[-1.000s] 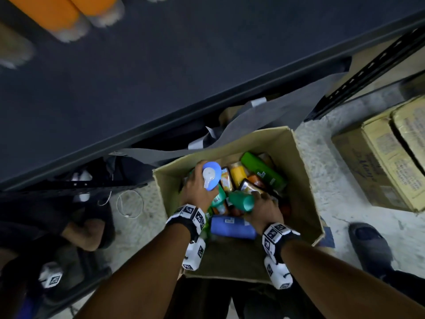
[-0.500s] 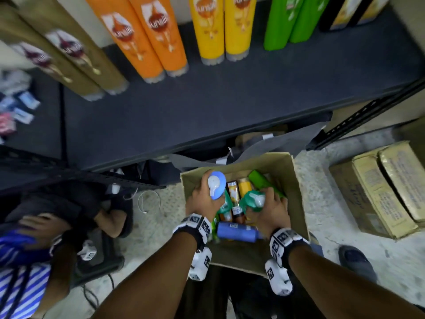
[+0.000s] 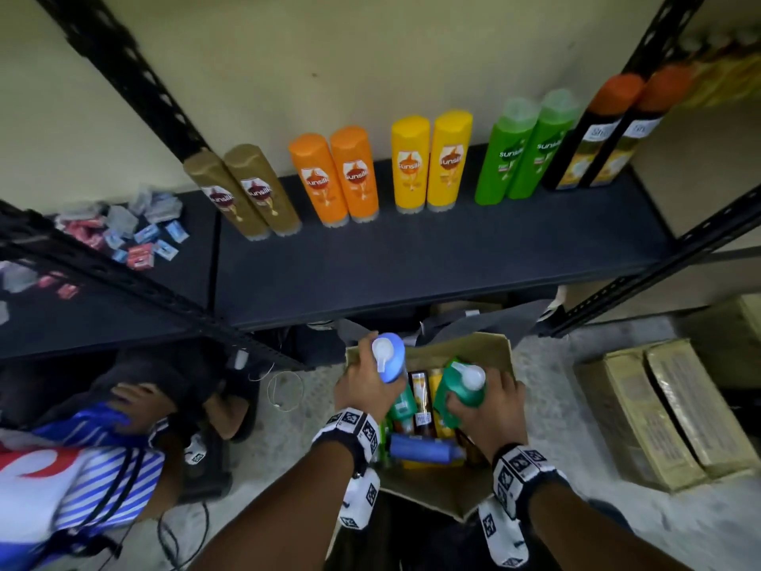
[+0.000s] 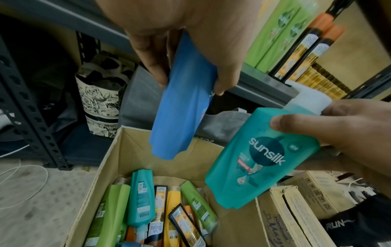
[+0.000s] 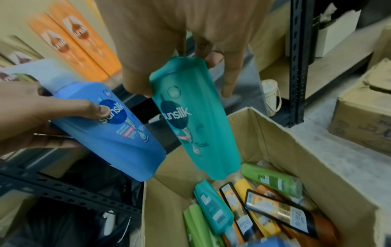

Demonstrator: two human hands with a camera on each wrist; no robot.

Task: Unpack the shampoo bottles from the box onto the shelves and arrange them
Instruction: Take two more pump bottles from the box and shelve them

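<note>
My left hand (image 3: 366, 389) grips a blue Sunsilk bottle (image 3: 389, 360) by its upper body, lifted above the open cardboard box (image 3: 494, 352) on the floor. My right hand (image 3: 490, 410) grips a teal Sunsilk bottle (image 3: 461, 385) the same way, beside the blue one. Both bottles hang cap-up over the box in the wrist views: the blue bottle (image 4: 186, 107) and the teal bottle (image 5: 194, 120). Inside the box lie several more bottles (image 4: 160, 213), green, teal, yellow, orange and black. On the dark shelf (image 3: 412, 261) stand pairs of bottles along the wall.
Small sachets (image 3: 136, 232) litter the shelf's left part. Black slotted uprights (image 3: 123, 63) frame the rack. Closed cartons (image 3: 659, 410) sit on the floor at right. Another person (image 3: 82, 467) crouches at lower left, near cables (image 3: 284, 389).
Both hands have risen out of the box with their bottles. My head has tilted up, so the whole shelf row now shows.
</note>
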